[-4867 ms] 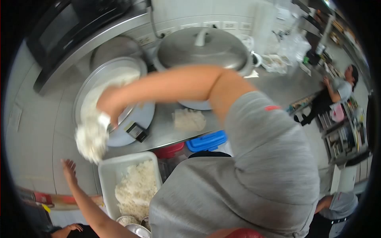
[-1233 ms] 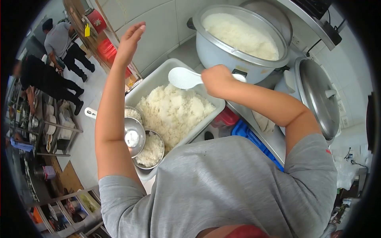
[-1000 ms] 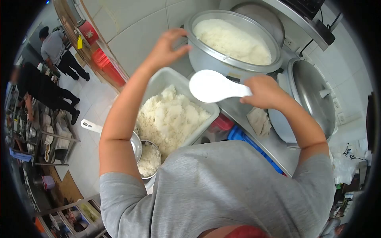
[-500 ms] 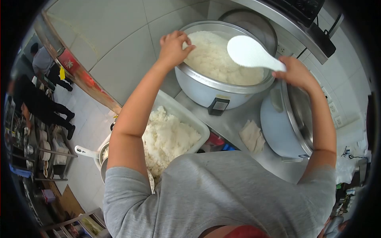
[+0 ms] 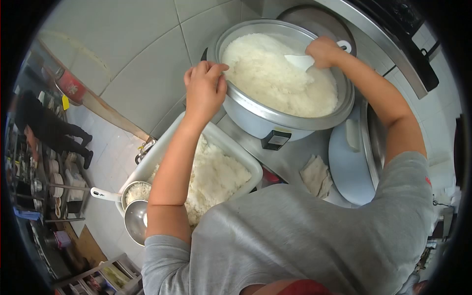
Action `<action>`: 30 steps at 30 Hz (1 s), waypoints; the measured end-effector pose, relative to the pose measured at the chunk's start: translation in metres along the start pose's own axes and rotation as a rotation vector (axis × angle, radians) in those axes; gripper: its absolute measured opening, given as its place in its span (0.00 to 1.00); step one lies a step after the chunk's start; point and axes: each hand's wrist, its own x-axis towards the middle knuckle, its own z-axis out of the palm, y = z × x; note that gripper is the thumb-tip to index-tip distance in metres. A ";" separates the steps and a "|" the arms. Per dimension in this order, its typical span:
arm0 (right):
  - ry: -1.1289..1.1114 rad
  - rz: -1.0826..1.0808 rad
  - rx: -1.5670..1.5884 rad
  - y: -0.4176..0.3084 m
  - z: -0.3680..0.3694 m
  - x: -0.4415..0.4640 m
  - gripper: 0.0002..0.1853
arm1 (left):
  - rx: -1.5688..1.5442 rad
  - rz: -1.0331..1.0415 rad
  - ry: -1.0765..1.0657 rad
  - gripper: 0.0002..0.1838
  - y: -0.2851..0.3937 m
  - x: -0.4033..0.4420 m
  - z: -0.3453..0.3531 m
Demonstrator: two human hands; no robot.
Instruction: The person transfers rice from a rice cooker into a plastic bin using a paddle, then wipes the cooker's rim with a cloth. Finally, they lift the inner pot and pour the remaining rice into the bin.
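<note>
A large rice cooker (image 5: pixel 275 120) full of white rice (image 5: pixel 265 73) stands on a metal counter. My right hand (image 5: pixel 323 52) is closed around the handle of a white rice paddle (image 5: pixel 298 61). The paddle's blade is partly sunk in the rice; its handle end sticks out behind my hand. My left hand (image 5: pixel 205 88) is at the cooker's left rim, fingers bent and apart, with nothing visible in it. Whether it touches the rim is hard to tell. Below my left forearm, a pale rectangular tub (image 5: pixel 253 169) holds a heap of cooked rice (image 5: pixel 216 172).
A second rice cooker (image 5: pixel 346 162) stands to the right, with a crumpled cloth (image 5: pixel 316 177) beside it. A handled strainer (image 5: pixel 105 194) with rice and a metal bowl (image 5: pixel 135 221) sit at the tub's left. A round lid (image 5: pixel 339 24) leans behind. Another person (image 5: pixel 49 123) stands far left.
My right hand has brought the paddle left from above the cooker's right edge down into the rice. My left hand has shifted slightly left and down, its fingers off the rice side of the rim.
</note>
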 end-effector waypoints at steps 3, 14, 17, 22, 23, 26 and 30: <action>-0.009 -0.003 0.100 -0.005 0.013 0.008 0.12 | 0.084 -0.045 0.042 0.09 0.000 -0.005 0.006; -0.214 0.212 0.838 -0.020 0.071 -0.016 0.14 | -0.094 0.034 0.118 0.05 0.040 0.002 0.010; -0.204 0.162 0.938 -0.038 0.083 -0.014 0.13 | -0.148 -0.018 0.202 0.05 0.040 -0.004 0.012; -0.256 0.202 1.189 -0.048 0.079 -0.015 0.12 | -0.180 -0.070 0.231 0.06 0.041 -0.018 0.009; -0.261 0.201 1.201 -0.046 0.078 -0.018 0.12 | -0.184 -0.073 0.241 0.06 0.041 -0.021 0.006; -0.258 0.196 1.228 -0.036 0.068 -0.031 0.12 | -0.159 -0.123 0.300 0.05 0.038 -0.030 -0.008; -0.184 0.203 1.242 -0.019 0.057 -0.046 0.13 | -0.201 -0.211 0.375 0.04 0.030 -0.041 -0.033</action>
